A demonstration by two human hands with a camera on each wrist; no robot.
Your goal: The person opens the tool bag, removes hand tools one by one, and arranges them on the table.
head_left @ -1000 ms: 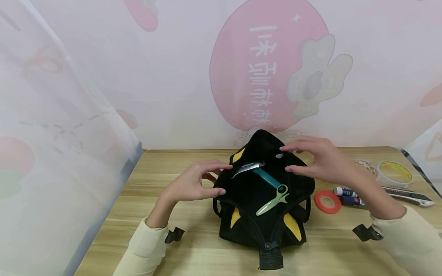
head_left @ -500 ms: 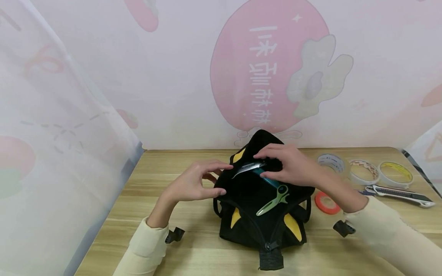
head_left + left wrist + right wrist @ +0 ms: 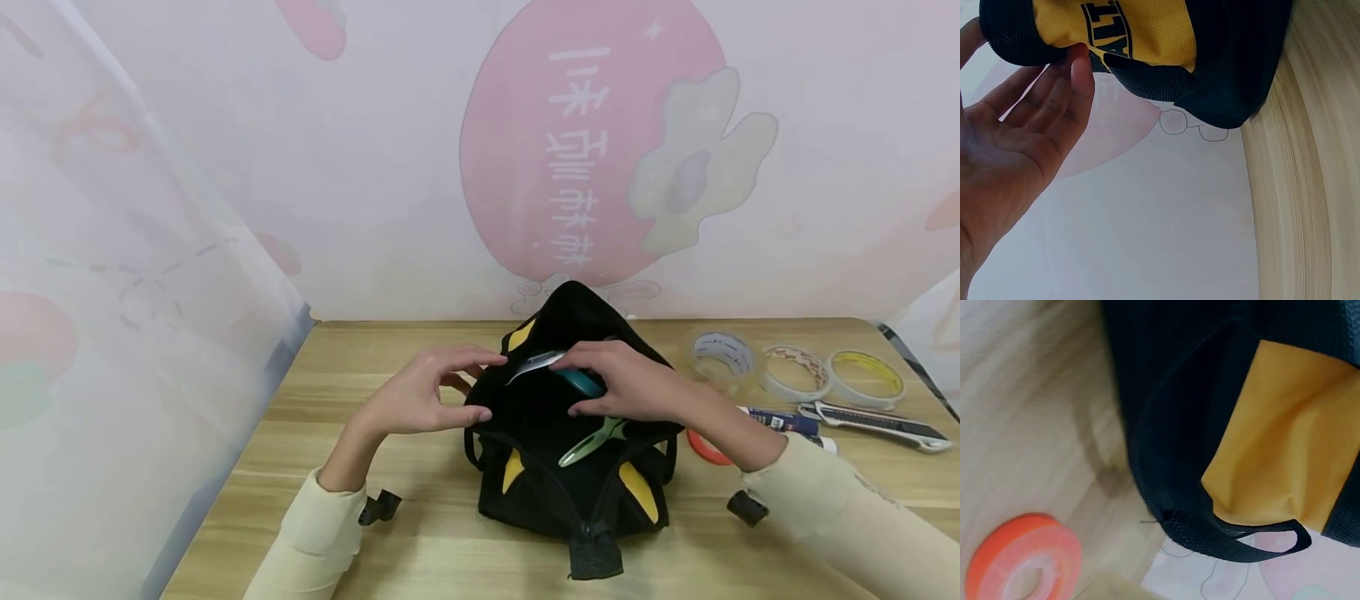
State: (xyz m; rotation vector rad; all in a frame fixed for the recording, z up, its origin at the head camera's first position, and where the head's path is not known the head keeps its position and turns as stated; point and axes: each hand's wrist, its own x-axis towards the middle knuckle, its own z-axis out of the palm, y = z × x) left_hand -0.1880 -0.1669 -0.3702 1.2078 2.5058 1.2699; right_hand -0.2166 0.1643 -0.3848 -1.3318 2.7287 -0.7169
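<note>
Black woven-fabric bag (image 3: 543,504) with yellow cloth panels (image 3: 640,492) gapes on wood-grain tabletop (image 3: 420,542). Left hand (image 3: 418,395): thumb and fingers spread, touching its rim. Right hand (image 3: 632,383): thumb and fingers parted over smooth teal elongated tool (image 3: 581,382) inside bag; contact unclear. Green scissors (image 3: 591,444) lie near thumb.
</note>
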